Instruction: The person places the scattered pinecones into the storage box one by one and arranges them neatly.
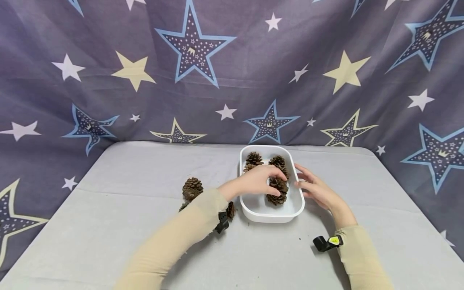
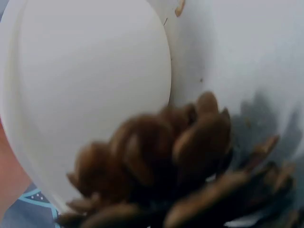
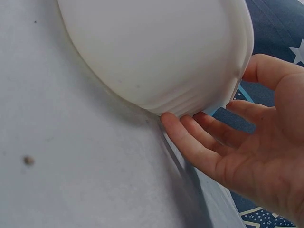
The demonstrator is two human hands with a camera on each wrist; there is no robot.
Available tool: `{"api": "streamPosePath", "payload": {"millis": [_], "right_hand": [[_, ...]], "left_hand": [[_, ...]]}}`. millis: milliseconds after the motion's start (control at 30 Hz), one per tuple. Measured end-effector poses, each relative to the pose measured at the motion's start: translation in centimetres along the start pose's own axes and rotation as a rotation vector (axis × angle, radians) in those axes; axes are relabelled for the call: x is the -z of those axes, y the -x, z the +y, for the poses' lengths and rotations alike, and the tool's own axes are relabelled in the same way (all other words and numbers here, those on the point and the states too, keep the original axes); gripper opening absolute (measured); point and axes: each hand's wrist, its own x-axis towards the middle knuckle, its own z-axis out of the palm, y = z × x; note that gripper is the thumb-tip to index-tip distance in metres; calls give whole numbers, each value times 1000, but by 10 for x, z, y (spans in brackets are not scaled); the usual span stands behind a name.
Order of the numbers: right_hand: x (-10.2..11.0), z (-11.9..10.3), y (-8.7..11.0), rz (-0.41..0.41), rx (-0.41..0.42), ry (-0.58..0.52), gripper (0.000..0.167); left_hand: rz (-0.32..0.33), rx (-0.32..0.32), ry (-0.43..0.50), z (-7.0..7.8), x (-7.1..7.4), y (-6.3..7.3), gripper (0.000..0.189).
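Starry backdrop (image 1: 250,80), held pinecone (image 1: 277,199) in head view only

This looks like a makeshift recording booth, screened off with cloth; whether it stands in a home, an office or a lab cannot be told. A purple-grey drape (image 1: 250,76) printed with blue-edged, cream and white stars hangs behind the table (image 1: 275,257) and along both its sides — the room beyond is hidden. Pale grey, creased cloth covers the tabletop, and small black cameras (image 1: 328,243) worn at both wrists — one bearing a yellow label (image 1: 334,240) — suggest a filming set-up.
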Motion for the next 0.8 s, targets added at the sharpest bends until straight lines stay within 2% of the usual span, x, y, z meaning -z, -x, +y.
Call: {"api": "streamPosePath", "payload": {"millis": [233, 800], "right_hand": [[0, 0, 0, -3, -3, 0, 72], [1, 0, -1, 2, 3, 14, 70]], "left_hand": [[-21, 19, -14, 4, -4, -4, 45], [13, 75, 0, 8, -11, -17, 44]]}}
